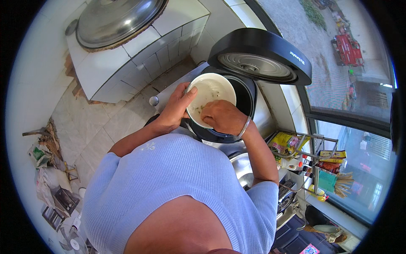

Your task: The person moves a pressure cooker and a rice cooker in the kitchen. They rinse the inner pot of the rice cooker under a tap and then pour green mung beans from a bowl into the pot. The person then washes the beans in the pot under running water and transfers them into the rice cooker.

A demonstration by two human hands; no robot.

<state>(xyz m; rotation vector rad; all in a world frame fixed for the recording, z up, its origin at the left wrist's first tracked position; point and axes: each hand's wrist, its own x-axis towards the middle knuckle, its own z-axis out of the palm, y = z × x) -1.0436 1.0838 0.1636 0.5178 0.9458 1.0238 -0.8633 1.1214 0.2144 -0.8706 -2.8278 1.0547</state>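
A white bowl is tilted slightly over the open rice cooker. In it lies cloudy liquid with small dark bits. My left hand grips the bowl's left side, thumb over the rim and fingers beneath. Inside the bowl, my right hand is curled near the bottom right, with its fingertips hidden under the knuckles; what they hold, if anything, does not show. Behind the bowl the cooker's black lid stands raised. Part of the dark inner pot shows to the right of the bowl.
At the upper left, a large metal lid covers a tiled stove. A wire rack with packets and bottles stands under the window at right. Near my right elbow is a metal pan. Bags and firewood lie at the left.
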